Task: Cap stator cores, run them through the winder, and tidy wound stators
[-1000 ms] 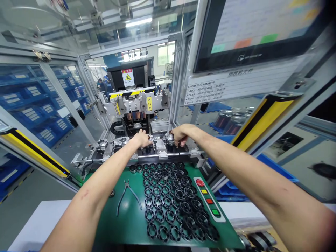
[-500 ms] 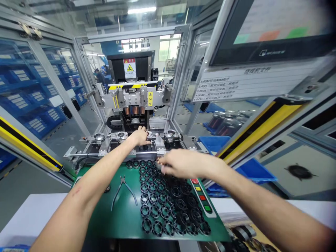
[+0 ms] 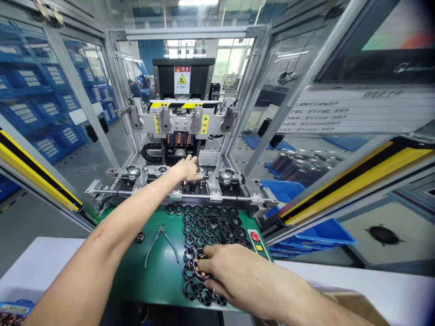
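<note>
My left hand (image 3: 188, 168) reaches to the machine's row of round fixtures, its fingers closed at the third one; what they grip there is hidden. My right hand (image 3: 220, 271) is low over the green mat (image 3: 159, 285), with its fingers round a copper-wound ring (image 3: 200, 267). Rows of black rings (image 3: 190, 289) cover the mat beneath and beyond that hand. A pair of pliers (image 3: 161, 231) lies with its handles spread, left of the rings. One small wound ring (image 3: 139, 236) sits near my left forearm.
The winding machine (image 3: 180, 120) stands behind the fixtures. A button panel (image 3: 256, 240) is at the mat's right edge. Yellow-black posts (image 3: 37, 170) flank the frame, with a screen (image 3: 384, 59) at upper right. Blue bins (image 3: 319, 231) stand at the right.
My right hand has moved down and nearer over the mat, and the copper-wound ring now shows in its fingers. My left hand stays at the third fixture. The view has shifted.
</note>
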Available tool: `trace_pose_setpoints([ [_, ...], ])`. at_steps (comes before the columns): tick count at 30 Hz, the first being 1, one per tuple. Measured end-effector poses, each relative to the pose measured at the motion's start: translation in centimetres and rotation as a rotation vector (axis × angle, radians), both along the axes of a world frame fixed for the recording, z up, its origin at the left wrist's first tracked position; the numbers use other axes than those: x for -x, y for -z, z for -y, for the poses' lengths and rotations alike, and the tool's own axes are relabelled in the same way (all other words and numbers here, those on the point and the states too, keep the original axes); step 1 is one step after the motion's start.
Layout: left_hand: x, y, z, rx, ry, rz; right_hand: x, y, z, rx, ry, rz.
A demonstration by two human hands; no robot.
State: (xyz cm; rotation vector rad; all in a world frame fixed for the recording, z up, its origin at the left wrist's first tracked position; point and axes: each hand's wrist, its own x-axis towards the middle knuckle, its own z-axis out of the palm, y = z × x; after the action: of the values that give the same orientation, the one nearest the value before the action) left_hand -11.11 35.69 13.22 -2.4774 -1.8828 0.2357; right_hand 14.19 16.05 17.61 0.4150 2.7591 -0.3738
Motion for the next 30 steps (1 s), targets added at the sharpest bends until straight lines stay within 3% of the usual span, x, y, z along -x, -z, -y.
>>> trace_pose_setpoints([
  [5,-0.2,0.8,0.9,-0.096,-0.013,0.021,-0.3,1.0,0.5,0.017,0.025,-0.043],
  [9,-1.0,2.0,2.1,-0.169,-0.042,0.031,-0.1,0.8,1.1,0.063,0.022,-0.001],
  [12,-1.6,1.8,2.4,-0.207,-0.053,0.043,0.2,0.5,1.5,0.093,0.032,0.013],
  [15,-2.0,-0.3,2.3,-0.266,-0.056,0.078,0.0,0.5,1.6,0.111,0.043,-0.035],
  [19,-1.5,-5.5,4.0,-0.373,-0.038,0.158,-0.6,0.9,1.6,0.138,0.093,-0.127],
  [22,1.1,-8.7,8.6,-0.384,0.037,0.220,-0.6,1.5,1.7,0.136,0.114,-0.241],
  [24,3.9,-9.2,13.5,-0.302,0.125,0.306,0.0,2.3,2.1,0.164,0.135,-0.335],
  [26,6.8,-8.0,19.4,-0.166,0.125,0.376,1.1,3.5,3.1,0.244,0.203,-0.434],
  [27,8.2,-6.7,22.4,-0.094,0.059,0.406,2.0,4.2,3.7,0.299,0.247,-0.476],
  [30,11.5,-1.2,30.2,0.055,-0.271,0.450,6.2,7.0,5.5,0.418,0.345,-0.524],
])
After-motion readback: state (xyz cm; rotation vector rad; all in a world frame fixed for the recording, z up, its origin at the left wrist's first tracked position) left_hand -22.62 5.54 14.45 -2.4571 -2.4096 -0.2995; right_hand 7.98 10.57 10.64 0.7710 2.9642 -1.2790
